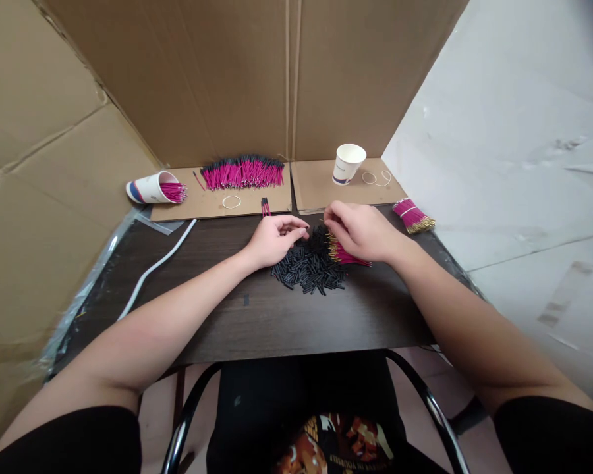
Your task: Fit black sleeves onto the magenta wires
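My left hand (277,240) is closed in a loose pinch at the left edge of a heap of short black tubes (309,268). Whatever lies between its fingertips is too small to make out. My right hand (358,227) pinches a thin piece with a gold tip, apparently a wire (321,219). Beneath that hand lies a pile of magenta wires (348,256) with gold ends, partly hidden by it. Just behind my left hand, a few magenta wires with black ends (265,206) rest at the cardboard's edge.
Many black-ended magenta wires (242,173) lie in a row on cardboard (197,209). A tipped paper cup (148,189) holds more wires; another cup (348,164) stands upright near rubber bands (377,178). A banded wire bundle (414,216) sits right. A white cable (158,263) crosses left.
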### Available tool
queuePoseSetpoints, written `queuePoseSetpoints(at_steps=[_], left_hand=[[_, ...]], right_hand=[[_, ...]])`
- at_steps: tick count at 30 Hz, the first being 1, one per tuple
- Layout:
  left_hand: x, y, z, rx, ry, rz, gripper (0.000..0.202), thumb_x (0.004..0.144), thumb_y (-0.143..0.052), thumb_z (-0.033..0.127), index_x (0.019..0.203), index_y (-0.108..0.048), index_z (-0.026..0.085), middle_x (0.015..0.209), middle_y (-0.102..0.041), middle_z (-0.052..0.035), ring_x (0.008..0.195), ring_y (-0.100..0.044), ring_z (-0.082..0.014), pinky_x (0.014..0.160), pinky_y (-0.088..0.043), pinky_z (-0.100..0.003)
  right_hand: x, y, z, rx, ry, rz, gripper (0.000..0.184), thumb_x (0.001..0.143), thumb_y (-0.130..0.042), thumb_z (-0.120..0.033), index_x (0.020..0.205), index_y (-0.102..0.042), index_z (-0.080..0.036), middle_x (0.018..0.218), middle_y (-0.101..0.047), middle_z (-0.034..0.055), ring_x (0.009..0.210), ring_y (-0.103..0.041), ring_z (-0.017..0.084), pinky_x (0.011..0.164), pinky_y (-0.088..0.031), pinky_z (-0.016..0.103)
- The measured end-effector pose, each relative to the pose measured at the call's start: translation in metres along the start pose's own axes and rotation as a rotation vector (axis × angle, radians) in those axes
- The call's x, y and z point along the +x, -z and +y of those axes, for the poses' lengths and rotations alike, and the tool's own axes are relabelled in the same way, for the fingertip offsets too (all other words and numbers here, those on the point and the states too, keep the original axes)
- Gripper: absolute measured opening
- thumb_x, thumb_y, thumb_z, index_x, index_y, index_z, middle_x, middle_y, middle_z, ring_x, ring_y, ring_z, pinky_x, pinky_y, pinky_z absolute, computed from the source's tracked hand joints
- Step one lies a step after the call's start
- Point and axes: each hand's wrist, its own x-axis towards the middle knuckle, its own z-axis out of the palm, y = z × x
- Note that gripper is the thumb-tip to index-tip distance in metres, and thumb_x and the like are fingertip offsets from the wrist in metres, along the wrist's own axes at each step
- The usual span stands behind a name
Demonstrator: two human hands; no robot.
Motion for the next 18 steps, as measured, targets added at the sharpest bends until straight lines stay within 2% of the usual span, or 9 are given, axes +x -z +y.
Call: queuePoseSetpoints(at_steps=[4, 9, 18], left_hand=[[0.001, 0.0, -0.002, -0.02, -0.012, 0.007, 0.017, 0.097, -0.078, 0.024, 0.11, -0.082, 0.014, 0.098, -0.086, -0.0122, 0.073, -0.072, -0.0147, 0.062, -0.055, -0.027], [0.002, 0.0, -0.004, -0.04, -0.02, 0.027, 0.019, 0.097, -0.079, 0.026, 0.111, -0.082, 0.014, 0.098, -0.086, -0.0119, 0.069, -0.069, -0.0131, 0.061, -0.053, -0.026], [0.002, 0.001, -0.003, -0.027, -0.014, 0.04, 0.021, 0.097, -0.08, 0.03, 0.112, -0.082, 0.015, 0.101, -0.086, -0.0124, 0.072, -0.071, -0.014, 0.061, -0.053, -0.027]], right_hand=[[0.003, -0.015, 0.003, 0.096, 0.056, 0.107, 0.018, 0.113, -0.048, -0.03, 0.108, -0.063, -0.021, 0.099, -0.075, 0.01, 0.086, -0.065, 0.024, 0.078, -0.047, 0.038], [0.005, -0.028, 0.005, 0.169, 0.129, 0.153, 0.022, 0.113, -0.049, -0.029, 0.108, -0.069, -0.021, 0.102, -0.078, 0.0098, 0.09, -0.069, 0.023, 0.084, -0.052, 0.038], [0.005, -0.03, 0.003, 0.18, 0.066, 0.146, 0.023, 0.113, -0.051, -0.03, 0.108, -0.072, -0.022, 0.104, -0.079, 0.0102, 0.093, -0.07, 0.024, 0.089, -0.053, 0.039]])
